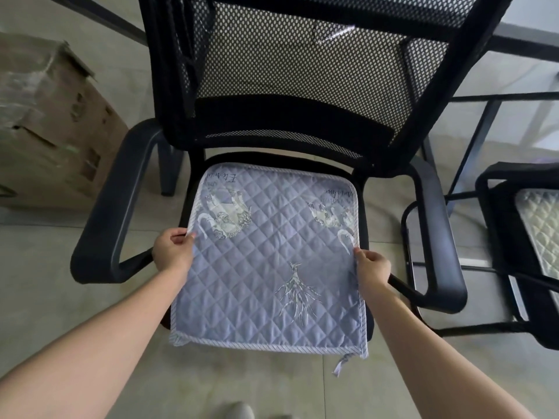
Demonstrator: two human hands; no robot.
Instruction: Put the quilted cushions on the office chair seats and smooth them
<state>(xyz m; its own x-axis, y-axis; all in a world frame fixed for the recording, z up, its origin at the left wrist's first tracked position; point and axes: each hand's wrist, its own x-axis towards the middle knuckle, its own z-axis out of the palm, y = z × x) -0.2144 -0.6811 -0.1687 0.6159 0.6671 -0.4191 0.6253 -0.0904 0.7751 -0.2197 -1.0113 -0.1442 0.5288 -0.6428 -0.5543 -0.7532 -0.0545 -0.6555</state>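
Note:
A blue-grey quilted cushion with swan and branch prints lies over the seat of a black mesh-backed office chair. Its near edge overhangs the seat front, and a tie dangles at the near right corner. My left hand pinches the cushion's left edge. My right hand grips the right edge. Both hands hold it about midway along the sides, between the chair's armrests.
A second black chair stands at the right with a pale quilted cushion on its seat. A cardboard box sits on the tiled floor at the left. A glass-topped table with a dark frame is behind the chairs.

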